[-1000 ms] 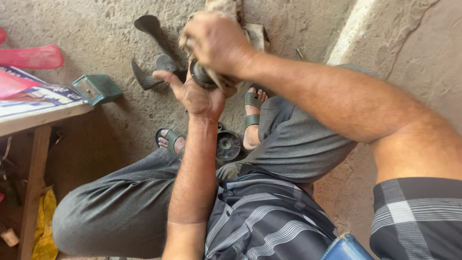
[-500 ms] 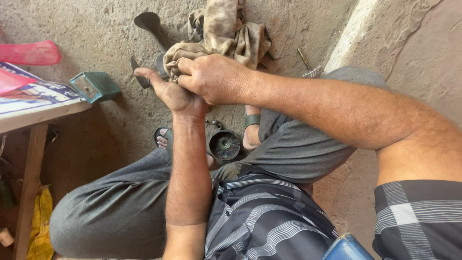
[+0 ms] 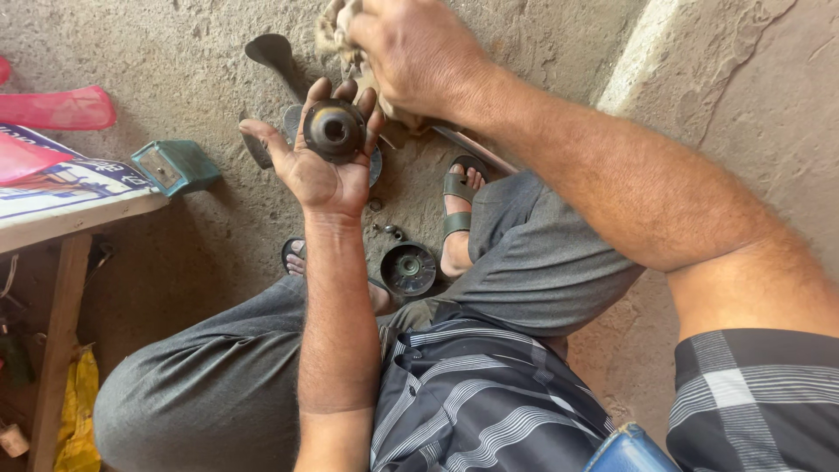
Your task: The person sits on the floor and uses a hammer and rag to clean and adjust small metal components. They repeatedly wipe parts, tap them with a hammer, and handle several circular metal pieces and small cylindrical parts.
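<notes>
Left hand (image 3: 322,170): palm up, fingers spread and curled lightly around a dark round metal cap (image 3: 334,130) with a central hole; the cap rests on the upper palm at the base of the fingers, its rim touched by the fingertips on its far side and by the thumb's side on the left. Right hand (image 3: 418,52): fingers closed together over a crumpled dirty rag (image 3: 343,33), which bulges out beyond the knuckles, just past the cap and apart from it by a narrow gap. Beneath the left fingers, on the rough concrete floor (image 3: 175,253): a second round plate (image 3: 376,164), mostly hidden behind the hand, and a dark fan blade (image 3: 273,54) lying beyond the fingertips, with another blade tip (image 3: 255,149) showing beside the thumb. Below the left wrist: a dark round housing with a centre hub (image 3: 408,268) on the floor between the person's feet, and small loose metal bits (image 3: 388,231) just above it. Right of the wrist: a foot in a dark green sandal (image 3: 456,205); a flat metal strip (image 3: 476,150) lies near it, under the right forearm. Left of the thumb, well apart: a small teal metal box (image 3: 175,166), a wooden table (image 3: 65,262) carrying a printed sheet (image 3: 61,179), and a pink plastic piece (image 3: 57,109).
</notes>
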